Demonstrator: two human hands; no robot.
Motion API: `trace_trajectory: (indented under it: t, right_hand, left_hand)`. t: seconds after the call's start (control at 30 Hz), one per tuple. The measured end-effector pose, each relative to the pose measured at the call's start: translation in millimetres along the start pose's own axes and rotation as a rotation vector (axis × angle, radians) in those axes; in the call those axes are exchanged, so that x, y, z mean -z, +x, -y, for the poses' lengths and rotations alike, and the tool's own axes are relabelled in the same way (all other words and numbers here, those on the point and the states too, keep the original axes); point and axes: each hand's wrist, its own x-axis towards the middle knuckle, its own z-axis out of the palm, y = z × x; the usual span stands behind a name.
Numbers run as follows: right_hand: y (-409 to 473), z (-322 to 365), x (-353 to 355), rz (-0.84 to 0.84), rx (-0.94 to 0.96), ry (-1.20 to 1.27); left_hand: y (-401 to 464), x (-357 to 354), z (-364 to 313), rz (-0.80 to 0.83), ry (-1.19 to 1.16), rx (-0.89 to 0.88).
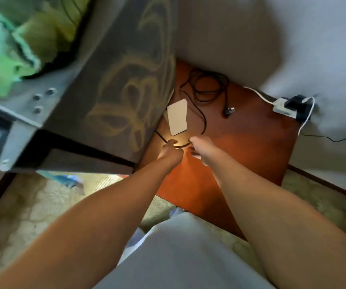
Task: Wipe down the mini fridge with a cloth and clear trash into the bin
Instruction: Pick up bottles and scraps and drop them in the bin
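Reddish-brown floor board [240,142] fills the corner beside the mini fridge [113,84], and both my arms reach down to it. My left hand [171,152] has its fingers curled around the black cable [204,122] where it loops near the fridge's foot; my right hand [202,150] hovers just beside it, fingers loosely bent, and whether it touches the cable I cannot tell through the blur. A white card [177,117] lies flat on the board just beyond my fingertips, close against the fridge's side.

I judge this to be the clearing step: tidying what lies around the fridge, not wiping. No cloth and no bin show from here. The cable's plug [228,111] lies loose on the board, well apart from the white power strip [282,106] by the wall [251,38]. My next move likely calls for shifting the cable aside, then pinching up the card by an edge, since it lies flat.

As for containers, the fridge's inside is barely visible at the left edge and too blurred to say what it holds. Something green [22,38] sits on top.
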Motion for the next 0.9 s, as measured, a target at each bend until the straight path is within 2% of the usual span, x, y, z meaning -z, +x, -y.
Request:
trace_trajectory:
  t: [0.17, 0.3, 0.57, 0.77, 0.9]
  right_hand:
    - [50.5, 18.4, 0.1, 0.033, 0.050, -0.049]
    - [85.1, 23.0, -12.0, 0.031, 0.035, -0.006]
    - [108.4, 29.7, -28.3, -0.043, 0.112, -0.082]
    - [110.1, 37.0, -37.1, -0.035, 0.096, -0.131]
    - [116.0, 37.9, -38.8, 0.032, -0.015, -0.045]
  left_hand:
    - [54.6, -8.3, -20.7, -0.075, 0.195, -0.078]
    - [86.0, -12.8, -31.5, -0.086, 0.239, -0.074]
    - [128.2, -12.3, -42.6, -0.170, 0.418, -0.080]
    - [134.0, -6.5, -40.7, -0.213, 0.346, -0.055]
    - [134.8, -6.1, -39.0, -0.189, 0.297, -0.080]
